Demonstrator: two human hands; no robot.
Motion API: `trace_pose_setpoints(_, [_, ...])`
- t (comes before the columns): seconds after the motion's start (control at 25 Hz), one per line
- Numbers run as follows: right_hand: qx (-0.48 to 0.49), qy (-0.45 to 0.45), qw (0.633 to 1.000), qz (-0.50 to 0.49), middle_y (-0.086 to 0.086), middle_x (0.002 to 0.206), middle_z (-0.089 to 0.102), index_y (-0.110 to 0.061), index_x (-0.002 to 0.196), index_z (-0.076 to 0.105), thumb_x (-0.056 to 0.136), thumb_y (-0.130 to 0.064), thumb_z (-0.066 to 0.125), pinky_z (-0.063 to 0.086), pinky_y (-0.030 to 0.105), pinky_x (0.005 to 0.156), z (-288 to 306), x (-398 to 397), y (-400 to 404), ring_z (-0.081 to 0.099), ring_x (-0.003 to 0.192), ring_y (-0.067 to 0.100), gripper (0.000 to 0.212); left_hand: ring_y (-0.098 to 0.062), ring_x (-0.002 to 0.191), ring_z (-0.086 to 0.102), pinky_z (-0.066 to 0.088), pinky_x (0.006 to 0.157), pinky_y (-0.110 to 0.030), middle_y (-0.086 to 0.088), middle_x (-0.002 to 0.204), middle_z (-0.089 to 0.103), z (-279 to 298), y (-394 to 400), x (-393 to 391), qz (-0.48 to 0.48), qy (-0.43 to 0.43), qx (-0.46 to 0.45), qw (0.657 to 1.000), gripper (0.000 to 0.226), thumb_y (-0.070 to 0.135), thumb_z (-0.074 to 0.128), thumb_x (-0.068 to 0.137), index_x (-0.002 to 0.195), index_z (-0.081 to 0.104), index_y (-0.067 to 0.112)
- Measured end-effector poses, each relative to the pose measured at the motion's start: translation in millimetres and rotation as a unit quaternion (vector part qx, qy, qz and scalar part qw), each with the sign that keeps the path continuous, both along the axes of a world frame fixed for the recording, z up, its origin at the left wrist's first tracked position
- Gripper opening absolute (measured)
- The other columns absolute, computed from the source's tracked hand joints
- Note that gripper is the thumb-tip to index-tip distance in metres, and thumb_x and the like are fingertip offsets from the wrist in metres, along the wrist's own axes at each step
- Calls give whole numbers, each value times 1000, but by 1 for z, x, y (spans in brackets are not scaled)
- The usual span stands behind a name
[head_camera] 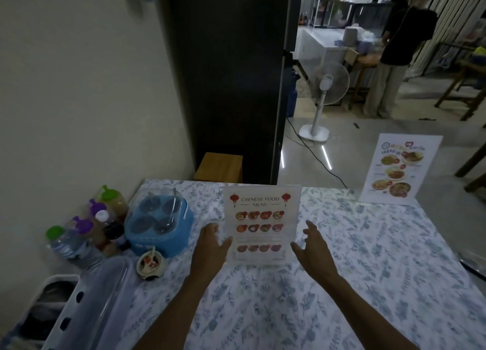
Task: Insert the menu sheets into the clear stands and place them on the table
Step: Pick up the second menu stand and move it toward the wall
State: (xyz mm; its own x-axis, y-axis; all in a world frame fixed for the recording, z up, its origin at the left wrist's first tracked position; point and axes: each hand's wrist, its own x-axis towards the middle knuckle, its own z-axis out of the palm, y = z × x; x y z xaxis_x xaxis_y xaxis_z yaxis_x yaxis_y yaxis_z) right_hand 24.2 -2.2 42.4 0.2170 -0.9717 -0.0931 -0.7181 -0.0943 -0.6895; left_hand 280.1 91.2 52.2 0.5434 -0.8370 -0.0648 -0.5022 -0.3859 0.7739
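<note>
A clear stand with a "Chinese Food Menu" sheet (260,224) stands upright in the middle of the table (368,257), which has a blue floral cloth. My left hand (211,247) is at its left edge, fingers spread, touching or nearly touching it. To the stand's right, a small gap away, my right hand (313,247) has its fingers apart and holds nothing. A second stand with a colourful food menu (399,169) is upright at the table's far right corner.
At the table's left are sauce bottles (105,213), a water bottle (71,244), a blue condiment caddy (160,224), a small chilli bowl (150,264) and a white basket (84,305). Beyond stand a dark pillar, a wooden stool (219,166), a fan (324,99) and a person (399,47).
</note>
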Motion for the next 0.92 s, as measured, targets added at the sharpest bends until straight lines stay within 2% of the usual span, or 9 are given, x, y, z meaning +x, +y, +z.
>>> trace_pose_setpoints(0.08, [9,2,1000,8,13,150,46,-11,153,23,89,-33,69,48,46,104,-5,5,-11,52,132,28,81,-20,115,58,54,89,-38,-2,134,53,-3,-17,2,0,8,15,1000,58,42,71,85,134,48,19])
trace_pose_setpoints(0.16, [-1,0,1000,26,11,138,58,-10,142,40,88,-29,70,55,41,93,-6,11,-20,61,119,27,65,-19,110,62,57,87,-42,-1,130,57,-6,-28,3,-6,19,15,1000,51,42,70,85,129,53,21])
trace_pose_setpoints(0.24, [-15,-1,999,38,9,121,70,-12,121,55,91,-27,68,57,28,75,-2,16,-29,69,100,22,36,-15,97,67,60,80,-37,1,118,68,-4,-37,7,-16,21,12,1000,31,37,67,89,115,61,22])
trace_pose_setpoints(0.32, [-16,-12,999,39,5,113,74,-14,113,60,93,-23,65,53,17,68,6,20,-36,72,92,18,23,-12,87,69,58,71,-27,3,107,73,2,-49,19,-31,10,11,999,20,35,65,92,106,65,22])
trace_pose_setpoints(0.44, [-30,-34,998,37,3,113,75,-15,118,62,93,-20,65,55,18,71,25,37,-50,74,93,18,26,-10,83,67,50,64,-16,9,99,70,26,-74,43,-53,13,6,998,18,33,65,92,105,65,21])
trace_pose_setpoints(0.64, [-90,-53,994,14,4,111,76,-14,119,63,93,-20,65,53,14,67,59,109,-87,73,87,15,27,-19,90,70,58,76,-38,1,103,73,69,-127,116,-75,1,-34,997,23,35,68,89,107,66,21])
trace_pose_setpoints(0.8, [-108,-57,992,33,4,114,74,-13,117,61,94,-22,62,57,19,69,71,202,-121,73,92,19,25,-14,81,65,42,57,-11,4,95,68,94,-163,214,-93,-6,-53,994,21,25,66,93,110,66,13])
trace_pose_setpoints(0.84, [-108,-62,992,36,4,115,74,-14,117,61,95,-22,61,59,23,72,73,226,-128,73,94,19,23,-11,76,63,39,55,-9,4,94,68,99,-168,238,-90,-16,-53,994,20,25,65,93,109,67,12])
trace_pose_setpoints(0.92, [-97,-68,992,38,1,117,71,-18,114,60,98,-19,56,59,27,80,74,278,-137,71,98,19,17,-11,75,65,49,59,-15,5,95,69,100,-175,289,-69,-27,-43,996,19,28,67,91,105,67,14])
